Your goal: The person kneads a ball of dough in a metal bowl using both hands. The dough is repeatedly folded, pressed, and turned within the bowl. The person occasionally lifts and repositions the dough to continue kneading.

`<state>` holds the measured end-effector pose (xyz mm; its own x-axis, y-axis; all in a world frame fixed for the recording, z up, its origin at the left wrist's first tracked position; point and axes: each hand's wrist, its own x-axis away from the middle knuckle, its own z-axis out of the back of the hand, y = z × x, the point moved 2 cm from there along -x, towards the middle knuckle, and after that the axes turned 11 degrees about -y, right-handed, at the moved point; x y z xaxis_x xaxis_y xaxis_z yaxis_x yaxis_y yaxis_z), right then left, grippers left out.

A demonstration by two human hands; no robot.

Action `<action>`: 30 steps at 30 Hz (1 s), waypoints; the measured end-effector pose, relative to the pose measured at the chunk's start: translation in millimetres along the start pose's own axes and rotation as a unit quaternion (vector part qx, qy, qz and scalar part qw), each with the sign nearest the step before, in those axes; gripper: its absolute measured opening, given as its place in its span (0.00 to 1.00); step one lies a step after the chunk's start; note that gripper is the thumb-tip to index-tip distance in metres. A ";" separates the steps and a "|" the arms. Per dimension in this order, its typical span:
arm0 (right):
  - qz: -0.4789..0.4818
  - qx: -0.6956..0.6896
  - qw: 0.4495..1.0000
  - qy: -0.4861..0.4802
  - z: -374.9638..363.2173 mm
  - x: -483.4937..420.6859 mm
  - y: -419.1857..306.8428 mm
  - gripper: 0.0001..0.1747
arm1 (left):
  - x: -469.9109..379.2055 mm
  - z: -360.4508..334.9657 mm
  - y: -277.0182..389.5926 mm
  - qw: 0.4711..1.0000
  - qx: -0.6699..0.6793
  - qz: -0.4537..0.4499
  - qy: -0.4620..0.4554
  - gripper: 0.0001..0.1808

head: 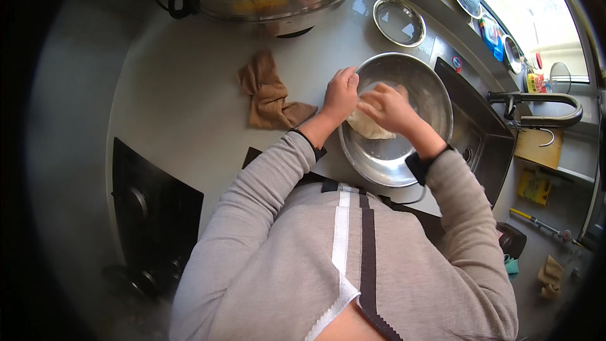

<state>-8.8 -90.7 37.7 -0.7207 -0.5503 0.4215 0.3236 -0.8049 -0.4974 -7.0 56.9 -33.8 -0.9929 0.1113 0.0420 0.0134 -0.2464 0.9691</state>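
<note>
A wide stainless steel mixing bowl (433, 90) stands before me, with its right side next to the sink. My left hand (340, 94) grips the bowl's left rim, thumb up. Inside lies a pale lump of dough (371, 128), partly covered by my hands. Over the dough, my right hand (392, 108) has its fingers bent and slightly blurred. Whether those fingers pinch the dough or only touch it cannot be made out. A pale smear marks the bowl's inner wall.
A crumpled brown cloth (267, 97) lies left of the bowl. Behind are a shallow steel dish (400, 21) and a large lidded steamer (265, 4). The dark sink (478, 139) with its curved faucet (554, 109) is at right. A black cooktop (151, 203) sits at left.
</note>
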 end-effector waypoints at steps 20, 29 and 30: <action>0.098 0.146 0.977 0.118 -52.2 -28.1 7.0 0.13 | -2.7 1.8 1.0 0.999 0.008 -0.011 0.042 0.14; 0.166 0.135 0.969 -0.125 -11.9 13.4 -5.4 0.31 | 0.2 2.3 6.5 0.999 -0.006 -0.015 0.048 0.13; 0.158 0.169 0.964 -0.128 -10.2 17.5 -7.8 0.33 | 0.8 2.4 6.4 0.999 -0.006 -0.003 0.040 0.13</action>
<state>-30.2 -91.8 41.3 -0.3921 -0.7819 0.4846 0.7154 -0.5903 -0.3738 -7.4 57.7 -27.0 -0.9992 0.0351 0.0166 0.0070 -0.2585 0.9660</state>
